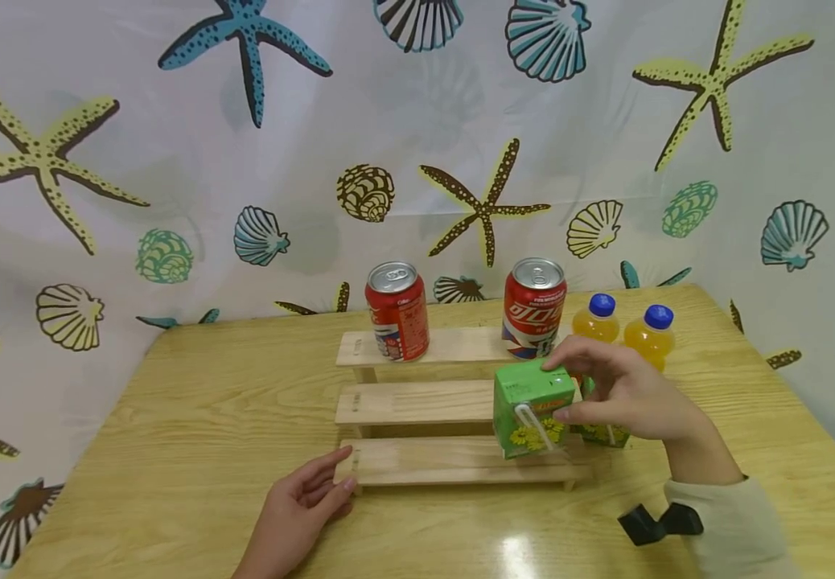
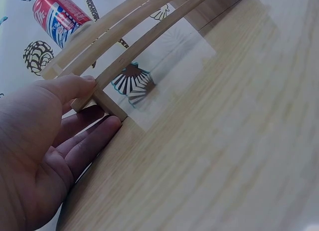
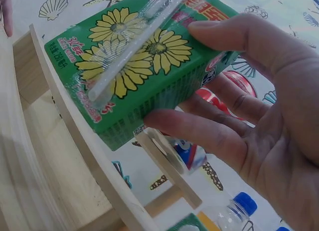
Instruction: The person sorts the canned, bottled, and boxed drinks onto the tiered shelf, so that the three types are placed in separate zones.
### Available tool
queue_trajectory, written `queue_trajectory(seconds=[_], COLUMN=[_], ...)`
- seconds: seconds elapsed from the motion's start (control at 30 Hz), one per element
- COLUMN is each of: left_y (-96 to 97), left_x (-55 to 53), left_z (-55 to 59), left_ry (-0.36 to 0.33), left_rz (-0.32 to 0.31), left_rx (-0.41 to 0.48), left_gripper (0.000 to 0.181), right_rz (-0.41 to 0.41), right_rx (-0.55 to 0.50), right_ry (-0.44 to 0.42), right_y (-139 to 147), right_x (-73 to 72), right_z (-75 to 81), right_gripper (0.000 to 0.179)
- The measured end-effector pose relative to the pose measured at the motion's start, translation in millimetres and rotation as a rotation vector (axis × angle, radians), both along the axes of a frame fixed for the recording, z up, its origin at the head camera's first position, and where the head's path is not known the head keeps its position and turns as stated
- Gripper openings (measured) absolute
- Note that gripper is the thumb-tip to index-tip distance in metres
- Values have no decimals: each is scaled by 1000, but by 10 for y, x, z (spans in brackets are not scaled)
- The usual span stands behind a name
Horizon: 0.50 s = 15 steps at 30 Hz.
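My right hand (image 1: 613, 394) grips a green drink carton (image 1: 522, 390) with yellow flowers and a wrapped straw on its side. The carton overlaps the right part of a three-step wooden rack (image 1: 425, 462). In the right wrist view, the thumb lies on the flowered face of the carton (image 3: 119, 56), fingers along another side. At the rack's front left corner, my left hand (image 1: 294, 507) holds the bottom step. The left wrist view shows the thumb on the step's end and fingertips (image 2: 109, 123) by its leg.
Two red cola cans, one left (image 1: 397, 318) and one right (image 1: 533, 310), stand on the top step. Right of the rack are two orange drink bottles with blue caps (image 1: 594, 322). A second green carton (image 1: 609, 437) sits partly behind my right hand. Patterned cloth (image 1: 302, 145) hangs behind the table.
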<state>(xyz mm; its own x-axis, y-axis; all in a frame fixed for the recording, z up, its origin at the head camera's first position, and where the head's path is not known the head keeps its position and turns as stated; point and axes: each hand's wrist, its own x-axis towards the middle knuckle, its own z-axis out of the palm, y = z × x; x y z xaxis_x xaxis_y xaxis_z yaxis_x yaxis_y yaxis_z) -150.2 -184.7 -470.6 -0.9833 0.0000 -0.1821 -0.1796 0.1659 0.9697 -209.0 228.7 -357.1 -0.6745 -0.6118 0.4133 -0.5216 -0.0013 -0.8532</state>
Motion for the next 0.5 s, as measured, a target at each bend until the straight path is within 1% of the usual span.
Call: queue_trajectory(seconds=[0.2,0.27,0.43,0.5], left_y=[5,5,-3,-10], left_x=[20,23,20,21], left_z=[8,16,25,22], left_ry=[0,4,9,7], left_rz=[-7,-7,-14,-15], left_rx=[7,3,-4,-5], left_gripper=[47,46,47,47], right_rz=[-2,-14,-43,-52], right_rx=[27,36,55,65], right_ry=[-7,-17,-6,-19], right_y=[-116,-156,-265,-316], right_x=[1,1,5,9], right_z=[33,52,74,79], right_gripper=[50,49,45,44])
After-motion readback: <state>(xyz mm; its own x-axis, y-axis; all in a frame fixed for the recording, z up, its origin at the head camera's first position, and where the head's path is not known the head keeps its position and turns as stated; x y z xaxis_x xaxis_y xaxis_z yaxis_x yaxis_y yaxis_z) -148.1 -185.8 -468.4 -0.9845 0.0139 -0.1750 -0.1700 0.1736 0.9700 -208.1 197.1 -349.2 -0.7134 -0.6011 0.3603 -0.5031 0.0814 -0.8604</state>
